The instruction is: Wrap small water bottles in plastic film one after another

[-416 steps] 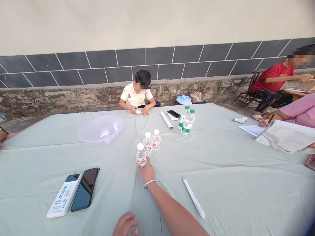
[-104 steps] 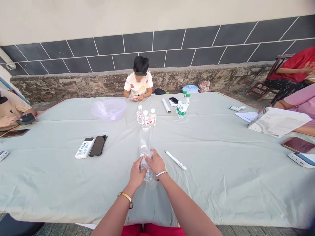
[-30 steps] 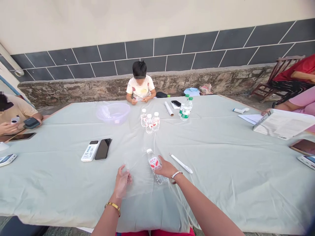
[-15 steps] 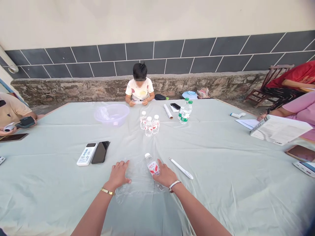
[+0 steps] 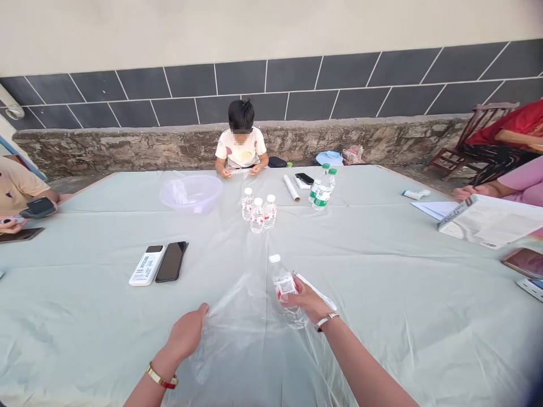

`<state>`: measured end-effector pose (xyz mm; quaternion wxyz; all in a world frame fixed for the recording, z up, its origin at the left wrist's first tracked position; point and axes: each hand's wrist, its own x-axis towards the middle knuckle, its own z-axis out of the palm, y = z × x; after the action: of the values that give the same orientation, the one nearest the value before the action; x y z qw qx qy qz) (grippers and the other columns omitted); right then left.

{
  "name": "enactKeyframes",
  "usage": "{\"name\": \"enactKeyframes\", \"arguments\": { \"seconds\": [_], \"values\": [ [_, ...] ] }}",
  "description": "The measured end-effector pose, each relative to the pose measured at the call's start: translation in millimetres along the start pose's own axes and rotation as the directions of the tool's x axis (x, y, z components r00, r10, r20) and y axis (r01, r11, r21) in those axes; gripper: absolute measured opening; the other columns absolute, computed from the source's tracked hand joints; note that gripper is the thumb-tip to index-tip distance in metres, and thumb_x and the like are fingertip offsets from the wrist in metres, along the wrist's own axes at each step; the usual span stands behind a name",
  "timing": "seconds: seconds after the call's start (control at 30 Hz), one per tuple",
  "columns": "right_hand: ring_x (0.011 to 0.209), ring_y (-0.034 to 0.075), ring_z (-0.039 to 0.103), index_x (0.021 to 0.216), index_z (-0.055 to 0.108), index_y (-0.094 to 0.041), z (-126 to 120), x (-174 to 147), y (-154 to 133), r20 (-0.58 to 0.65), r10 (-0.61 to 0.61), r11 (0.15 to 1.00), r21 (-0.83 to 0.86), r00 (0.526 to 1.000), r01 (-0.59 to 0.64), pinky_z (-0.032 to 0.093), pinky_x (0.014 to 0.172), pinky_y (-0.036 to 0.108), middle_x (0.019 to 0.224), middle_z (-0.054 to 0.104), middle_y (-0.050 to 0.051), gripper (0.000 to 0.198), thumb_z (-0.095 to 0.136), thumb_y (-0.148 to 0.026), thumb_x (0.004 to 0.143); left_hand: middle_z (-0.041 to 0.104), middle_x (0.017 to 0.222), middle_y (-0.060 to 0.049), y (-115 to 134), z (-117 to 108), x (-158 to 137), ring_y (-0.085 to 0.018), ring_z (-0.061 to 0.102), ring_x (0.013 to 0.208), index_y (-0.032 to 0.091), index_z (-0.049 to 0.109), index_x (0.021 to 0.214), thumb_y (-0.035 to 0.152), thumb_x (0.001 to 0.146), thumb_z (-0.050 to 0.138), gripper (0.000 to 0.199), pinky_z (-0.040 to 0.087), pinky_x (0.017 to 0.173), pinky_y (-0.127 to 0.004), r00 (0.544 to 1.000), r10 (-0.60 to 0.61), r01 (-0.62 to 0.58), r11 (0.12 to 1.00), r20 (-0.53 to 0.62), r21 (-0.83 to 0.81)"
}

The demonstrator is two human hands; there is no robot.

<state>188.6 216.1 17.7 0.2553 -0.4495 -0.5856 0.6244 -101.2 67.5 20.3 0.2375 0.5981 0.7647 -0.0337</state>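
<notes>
My right hand [image 5: 309,302] is wrapped round a clear water bottle [image 5: 283,282] with a white cap and a red-and-white label. The bottle leans, its cap tilted to the left and away from me. A thin transparent plastic bag [image 5: 237,308] is spread loosely to the left of the bottle. At its left edge my left hand [image 5: 189,332] pinches the plastic, thumb and fingers pressed together. Close behind my right hand lies a white pen [image 5: 317,291], partly covered by the hand.
Three small water bottles [image 5: 257,217] stand mid-table, with a purple basin [image 5: 193,195] behind left. A power bank [image 5: 147,265] and phone [image 5: 172,262] lie left. Two green-capped bottles [image 5: 324,191] and a paper roll [image 5: 291,187] stand or lie farther back. People [image 5: 241,147] sit around the table.
My right hand has moved right with the bottle, off the plastic bag. My left hand has come nearer to me and closed on the bag, which is pulled wider.
</notes>
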Motion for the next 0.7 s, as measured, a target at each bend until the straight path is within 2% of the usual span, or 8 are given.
{"name": "enactKeyframes", "arguments": {
  "seconds": [0.1,0.2,0.3,0.37,0.47,0.6,0.67,0.7],
  "values": [
    [0.075,0.018,0.059,0.094,0.054,-0.019,3,17,-4,-0.155,-0.107,0.976,0.173,0.982,0.133,0.045,0.068,0.031,0.083,0.065,0.002,0.047,0.075,-0.036,0.055,0.063,0.087,-0.006,-1,5,-8,-0.020,0.059,0.083,0.022,0.051,0.085,0.018,0.088,0.023,0.029,0.037,0.068,-0.030,0.999,-0.055,0.055,0.997,0.003,-0.060],
    [0.085,0.021,0.060,0.099,0.051,-0.020,13,52,-16,-0.458,-0.207,0.970,0.017,0.864,0.242,0.045,0.078,0.034,0.095,0.065,0.005,0.055,0.074,-0.035,0.052,0.061,0.088,-0.007,9,11,-16,-0.022,0.058,0.085,0.020,0.051,0.078,0.028,0.090,0.022,0.032,0.039,0.072,-0.033,0.998,-0.055,0.056,0.996,0.004,-0.064],
    [0.096,0.024,0.058,0.113,0.046,-0.017,20,86,-25,-0.554,-0.258,0.965,-0.184,0.792,0.185,0.044,0.085,0.035,0.110,0.063,0.009,0.065,0.069,-0.035,0.055,0.060,0.095,-0.008,16,16,-25,-0.025,0.057,0.089,0.020,0.054,0.086,0.044,0.079,0.049,0.026,0.042,0.073,-0.035,0.999,-0.044,0.045,0.998,0.030,-0.047],
    [0.102,0.024,0.057,0.121,0.041,-0.016,19,100,-26,-0.545,-0.241,0.961,-0.250,0.803,0.119,0.044,0.087,0.034,0.116,0.060,0.011,0.068,0.066,-0.035,0.060,0.060,0.102,-0.011,16,16,-29,-0.028,0.056,0.096,0.018,0.057,0.094,0.033,0.070,0.060,0.028,0.042,0.078,-0.038,0.999,-0.026,0.027,1.000,0.037,-0.016],
    [0.111,0.025,0.054,0.130,0.035,-0.014,16,97,-29,-0.523,-0.206,0.941,-0.338,0.827,0.020,0.043,0.092,0.035,0.124,0.055,0.013,0.072,0.063,-0.032,0.065,0.062,0.102,-0.016,12,11,-29,-0.029,0.058,0.097,0.015,0.063,0.091,0.013,0.077,0.043,0.024,0.041,0.083,-0.042,1.000,-0.017,0.017,1.000,0.012,-0.015],
    [0.127,0.026,0.039,0.132,0.038,-0.015,33,38,-44,-0.507,-0.325,0.895,-0.438,0.799,0.086,0.032,0.104,0.039,0.135,0.045,0.015,0.059,0.053,-0.032,0.078,0.064,0.089,-0.017,19,8,-24,-0.035,0.058,0.096,0.018,0.063,0.066,0.012,0.073,0.046,0.019,0.040,0.082,-0.050,0.999,0.011,-0.018,0.984,-0.042,-0.177],
    [0.119,0.023,0.047,0.129,0.046,-0.021,58,-6,-56,-0.271,-0.457,0.843,-0.434,0.847,0.316,0.035,0.102,0.037,0.130,0.050,0.011,0.046,0.045,-0.038,0.086,0.061,0.064,-0.011,33,14,-23,-0.036,0.061,0.083,0.021,0.053,0.045,0.018,0.063,0.061,0.020,0.041,0.079,-0.053,0.998,0.054,-0.063,0.947,-0.037,-0.316],
    [0.115,0.022,0.050,0.129,0.047,-0.023,72,-25,-62,-0.018,-0.511,0.800,-0.375,0.860,0.468,0.039,0.099,0.035,0.129,0.052,0.009,0.047,0.046,-0.043,0.086,0.057,0.054,-0.007,41,18,-24,-0.035,0.061,0.076,0.023,0.047,0.038,0.019,0.056,0.067,0.028,0.041,0.078,-0.053,0.996,0.080,-0.091,0.915,-0.044,-0.394]
  ]
}}
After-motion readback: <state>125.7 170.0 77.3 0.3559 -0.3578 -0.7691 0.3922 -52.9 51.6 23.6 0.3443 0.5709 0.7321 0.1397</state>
